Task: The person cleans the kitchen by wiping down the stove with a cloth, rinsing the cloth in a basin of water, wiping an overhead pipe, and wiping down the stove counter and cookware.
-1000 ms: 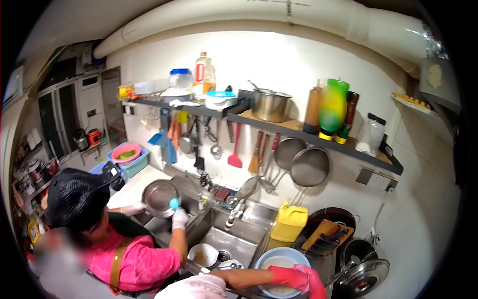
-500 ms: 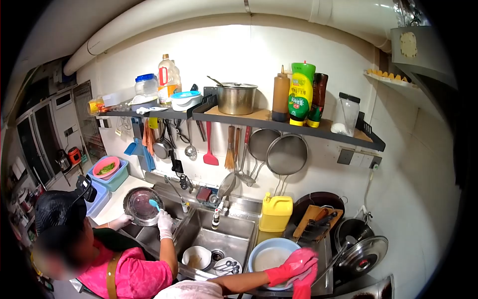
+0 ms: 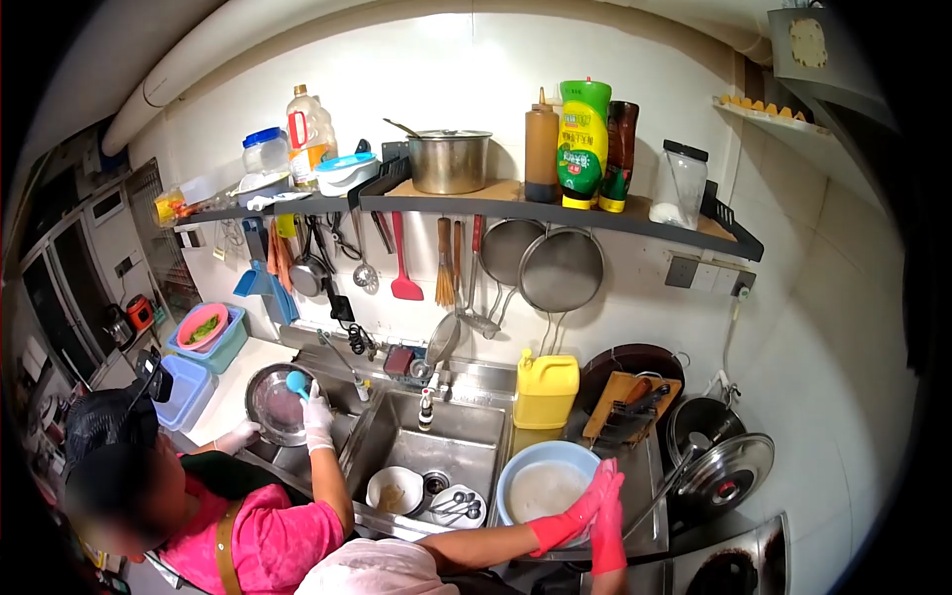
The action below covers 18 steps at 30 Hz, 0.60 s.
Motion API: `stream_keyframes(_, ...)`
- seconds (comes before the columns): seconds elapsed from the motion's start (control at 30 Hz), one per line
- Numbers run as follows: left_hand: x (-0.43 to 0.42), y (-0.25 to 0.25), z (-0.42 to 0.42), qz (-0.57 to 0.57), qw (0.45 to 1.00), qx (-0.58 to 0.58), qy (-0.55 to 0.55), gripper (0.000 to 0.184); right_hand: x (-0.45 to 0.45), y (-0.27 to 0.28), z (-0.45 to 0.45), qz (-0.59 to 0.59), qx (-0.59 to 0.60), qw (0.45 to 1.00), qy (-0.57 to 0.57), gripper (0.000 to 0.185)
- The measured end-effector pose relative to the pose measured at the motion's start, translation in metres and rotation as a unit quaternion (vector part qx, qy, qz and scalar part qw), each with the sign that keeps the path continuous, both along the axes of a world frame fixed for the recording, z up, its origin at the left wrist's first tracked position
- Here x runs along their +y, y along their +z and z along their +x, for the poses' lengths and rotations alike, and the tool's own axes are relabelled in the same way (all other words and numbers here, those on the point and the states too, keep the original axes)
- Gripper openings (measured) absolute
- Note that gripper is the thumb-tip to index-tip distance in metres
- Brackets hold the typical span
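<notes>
Both of my hands wear pink rubber gloves and meet above the right rim of a light blue basin (image 3: 511, 501) of cloudy water. My left hand (image 3: 575, 511), coming in from the left, is closed against the other glove's fingers. My right hand (image 3: 609, 511) points upward from below and is pressed to the left one; its fingers overlap with the other glove, so their grip is hidden. To the left, the steel sink (image 3: 466, 431) holds a white bowl (image 3: 382, 481) with some residue and a white dish (image 3: 476, 511) with several spoons.
At left, a co-worker in a pink shirt (image 3: 288, 540) and pale gloves holds a round pan (image 3: 260, 402) and a blue brush (image 3: 297, 382). A yellow jug (image 3: 545, 392) stands behind the basin. Knives on a board (image 3: 654, 387), a lid (image 3: 744, 461) and a stove (image 3: 773, 565) lie right.
My gloved hands have drawn more upright, fingers pointing up, and stay together. The view has shifted slightly. The co-worker's brush has moved within the pan.
</notes>
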State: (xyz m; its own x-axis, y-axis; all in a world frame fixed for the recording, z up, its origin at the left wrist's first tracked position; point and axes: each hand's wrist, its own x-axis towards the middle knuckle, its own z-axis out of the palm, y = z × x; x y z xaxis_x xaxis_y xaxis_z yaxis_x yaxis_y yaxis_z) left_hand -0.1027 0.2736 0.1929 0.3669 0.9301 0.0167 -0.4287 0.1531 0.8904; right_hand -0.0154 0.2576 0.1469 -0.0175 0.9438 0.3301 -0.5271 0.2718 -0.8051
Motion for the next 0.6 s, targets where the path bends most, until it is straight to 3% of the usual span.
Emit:
stream_keyframes(0.03, 0.002, 0.051, -0.016, -0.166, 0.979, -0.095, -0.072, 0.074, 0.033, -0.026, 0.025, 0.109, 0.089, 0.945, 0.294, 0.074)
stream_keyframes(0.07, 0.002, 0.073, -0.032, -0.229, 0.953, -0.155, -0.127, 0.073, 0.016, 0.03, -0.006, 0.006, -0.002, 0.996, 0.086, 0.073)
stream_keyframes(0.1, 0.002, 0.095, -0.048, -0.295, 0.916, -0.204, -0.177, 0.073, -0.004, 0.097, -0.042, -0.187, -0.132, 0.965, -0.127, 0.072)
stream_keyframes(0.13, 0.004, 0.105, -0.063, -0.26, 0.915, -0.221, -0.214, 0.072, -0.024, 0.163, -0.078, -0.359, -0.176, 0.885, -0.237, 0.072)
stream_keyframes(0.2, 0.004, 0.116, -0.083, -0.184, 0.904, -0.256, -0.288, 0.072, -0.014, 0.1, -0.065, -0.089, -0.152, 0.942, -0.285, 0.065)
stream_keyframes(0.27, 0.004, 0.094, -0.072, -0.204, 0.891, -0.288, -0.284, 0.072, -0.009, 0.089, -0.047, -0.094, 0.053, 0.978, -0.176, 0.055)
stream_keyframes(0.3, 0.009, 0.057, -0.051, -0.262, 0.885, -0.301, -0.241, 0.073, -0.003, 0.081, -0.033, -0.125, 0.199, 0.966, -0.108, 0.054)
stream_keyframes(0.33, 0.004, 0.057, -0.048, -0.319, 0.874, -0.311, -0.196, 0.074, 0.001, 0.071, -0.027, -0.151, 0.342, 0.927, -0.039, 0.053)
stream_keyframes(0.37, -0.002, 0.057, -0.048, -0.332, 0.871, -0.305, -0.195, 0.077, 0.007, 0.059, -0.026, -0.144, 0.39, 0.909, -0.034, 0.049)
stream_keyframes(0.47, -0.012, 0.08, -0.06, -0.333, 0.894, -0.233, -0.188, 0.081, 0.006, 0.049, -0.036, -0.108, 0.345, 0.932, -0.025, 0.049)
stream_keyframes(0.5, 0.005, 0.03, -0.049, -0.253, 0.869, -0.339, -0.259, 0.082, 0.002, 0.051, -0.038, -0.066, 0.289, 0.955, 0.007, 0.048)
stream_keyframes(0.53, 0.006, 0.035, -0.05, -0.233, 0.885, -0.321, -0.245, 0.082, -0.003, 0.053, -0.042, -0.023, 0.124, 0.99, -0.059, 0.048)
stream_keyframes(0.57, 0.011, 0.04, -0.052, -0.215, 0.899, -0.303, -0.231, 0.082, -0.01, 0.053, -0.047, 0.019, -0.045, 0.991, -0.123, 0.047)
stream_keyframes(0.6, 0.015, 0.048, -0.054, -0.195, 0.913, -0.285, -0.217, 0.082, -0.015, 0.052, -0.049, 0.061, -0.214, 0.958, -0.183, 0.047)
